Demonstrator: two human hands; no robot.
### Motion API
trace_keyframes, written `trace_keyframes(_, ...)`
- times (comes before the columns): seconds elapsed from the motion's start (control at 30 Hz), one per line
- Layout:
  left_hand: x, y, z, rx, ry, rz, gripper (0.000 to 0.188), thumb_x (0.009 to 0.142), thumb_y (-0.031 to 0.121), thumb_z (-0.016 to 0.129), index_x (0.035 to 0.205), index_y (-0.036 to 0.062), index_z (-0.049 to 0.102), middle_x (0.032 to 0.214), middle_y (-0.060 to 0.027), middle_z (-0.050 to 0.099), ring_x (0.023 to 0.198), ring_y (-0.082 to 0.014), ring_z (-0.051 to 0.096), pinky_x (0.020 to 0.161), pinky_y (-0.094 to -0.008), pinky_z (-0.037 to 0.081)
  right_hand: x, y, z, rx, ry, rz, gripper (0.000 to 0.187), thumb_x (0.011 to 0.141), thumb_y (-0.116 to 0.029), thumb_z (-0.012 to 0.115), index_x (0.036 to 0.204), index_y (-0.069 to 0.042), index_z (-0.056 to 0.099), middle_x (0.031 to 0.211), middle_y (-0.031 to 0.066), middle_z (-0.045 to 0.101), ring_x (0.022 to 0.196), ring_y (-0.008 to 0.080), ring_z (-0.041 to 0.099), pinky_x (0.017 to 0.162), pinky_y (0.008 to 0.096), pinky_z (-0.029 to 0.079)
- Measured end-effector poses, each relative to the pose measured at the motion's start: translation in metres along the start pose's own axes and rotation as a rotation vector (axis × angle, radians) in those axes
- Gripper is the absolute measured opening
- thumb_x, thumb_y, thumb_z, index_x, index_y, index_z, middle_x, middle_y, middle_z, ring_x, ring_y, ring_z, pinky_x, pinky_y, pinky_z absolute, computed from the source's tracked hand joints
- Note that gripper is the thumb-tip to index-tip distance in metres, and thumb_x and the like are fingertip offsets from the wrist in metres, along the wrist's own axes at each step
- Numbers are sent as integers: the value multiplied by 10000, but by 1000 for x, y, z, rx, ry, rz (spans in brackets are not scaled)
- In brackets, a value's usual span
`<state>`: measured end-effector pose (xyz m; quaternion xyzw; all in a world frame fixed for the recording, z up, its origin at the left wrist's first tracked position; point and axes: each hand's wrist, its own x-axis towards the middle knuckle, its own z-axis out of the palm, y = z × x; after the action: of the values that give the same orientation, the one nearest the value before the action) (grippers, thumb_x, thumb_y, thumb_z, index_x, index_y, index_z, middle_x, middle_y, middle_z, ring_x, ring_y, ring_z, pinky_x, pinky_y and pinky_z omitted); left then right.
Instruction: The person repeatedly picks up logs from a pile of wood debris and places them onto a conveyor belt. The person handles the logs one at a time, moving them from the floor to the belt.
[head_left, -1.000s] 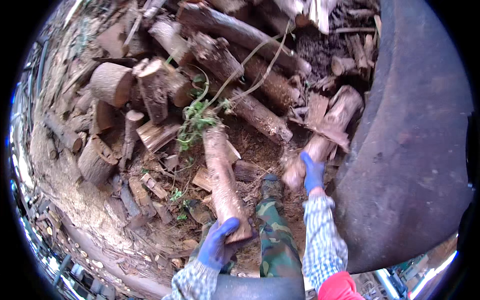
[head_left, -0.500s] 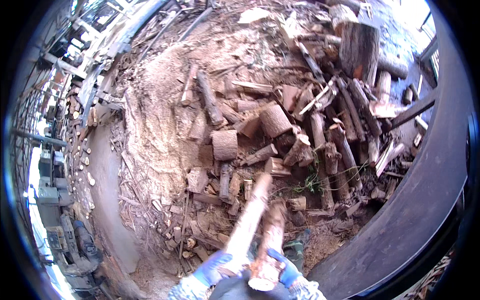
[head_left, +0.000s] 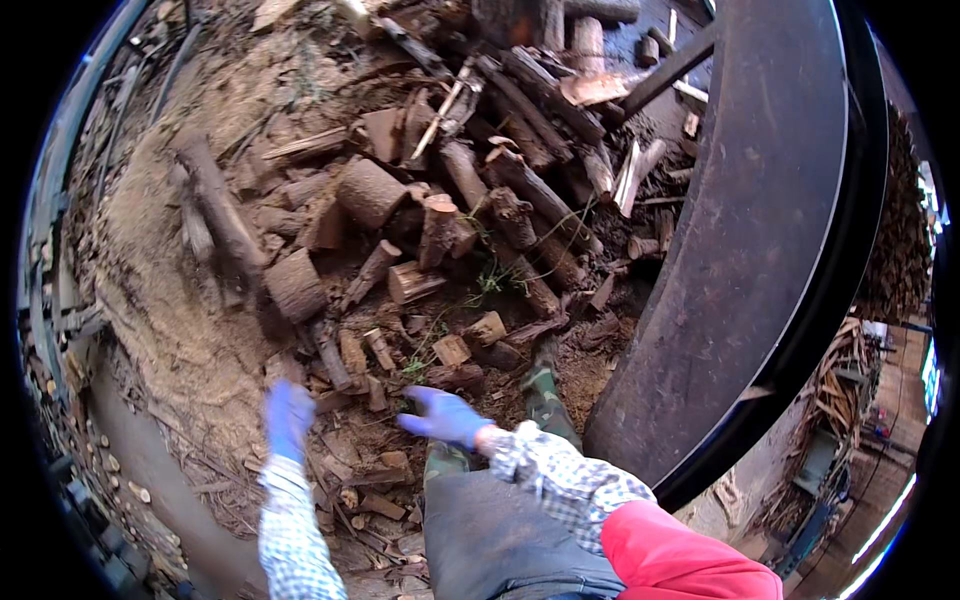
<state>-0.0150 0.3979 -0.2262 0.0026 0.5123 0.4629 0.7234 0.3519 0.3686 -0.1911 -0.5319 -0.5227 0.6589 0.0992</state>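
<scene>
My left hand (head_left: 288, 418), in a blue glove and blurred, reaches forward at the pile's near left edge. Its fingers look stretched out, with nothing visible in them. To the right, my right hand (head_left: 447, 416), also gloved in blue, hangs open above the wood scraps, thumb apart from the fingers and empty. Beyond the left hand are a short round log piece (head_left: 296, 284) and a long log (head_left: 222, 205) smeared by motion; whether that log rests on the ground I cannot tell. Small split blocks (head_left: 452, 350) lie just beyond the right hand.
A large dark curved metal panel (head_left: 745, 230) rises close on my right. Piled logs (head_left: 540, 190) spread ahead, with a green sprig (head_left: 490, 280) among them. Sawdust (head_left: 140, 230) covers the ground at left. My camouflage boot (head_left: 545, 395) stands beside the scraps.
The two long pieces of wood have left my hands. My hands have moved apart, the left one forward and leftward. The view has turned right, showing more of the metal panel.
</scene>
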Motion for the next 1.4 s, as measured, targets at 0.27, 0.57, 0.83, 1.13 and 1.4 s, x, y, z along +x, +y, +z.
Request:
trace_keyframes(0.27, 31, -383, 122, 648, -25, -556, 493, 942, 236, 696, 1317, -61, 577, 1198, -124, 676, 1080, -194, 647, 930, -313, 515, -6, 339, -166, -521, 480, 606, 670, 869, -427, 648, 1351, 18, 510, 1280, 260, 590, 1189, 419, 564, 1000, 486, 468)
trace_keyframes(0.57, 270, -572, 242, 1307, 93, -63, 831, 825, 381, 733, 1443, -55, 390, 1379, -306, 523, 1291, -398, 508, 1115, -436, 380, 145, 422, -345, -926, 585, 205, 661, 821, -371, 745, 1290, 2, 464, 1267, 207, 538, 1210, 372, 531, 1006, 479, 447)
trace_keyframes(0.83, 327, -633, 222, 632, 206, -310, 1130, 740, 403, 860, 1493, -119, 198, 1421, -239, 497, 1267, -304, 515, 1116, -353, 368, 157, 432, -348, -1075, 634, 217, 823, 748, -597, 750, 1258, 0, 505, 1139, 165, 581, 1005, 322, 628, 845, 467, 487)
trace_keyframes(1.13, 271, -526, 225, 463, -37, -408, 580, 771, 134, 830, 1258, -37, 565, 1177, -121, 669, 1023, -212, 661, 944, -349, 529, 173, 409, -320, -1013, 424, 458, 908, 714, -686, 742, 1237, 23, 526, 1076, 165, 605, 898, 282, 675, 709, 390, 543)
trace_keyframes(1.4, 121, -315, 163, 940, -573, -368, 441, 804, 241, 788, 1163, 20, 658, 1205, -138, 681, 1166, -283, 630, 1060, -421, 454, 184, 390, -296, -738, 426, 627, 1021, 686, -627, 805, 1341, 60, 430, 1171, 230, 583, 1061, 343, 629, 863, 444, 538)
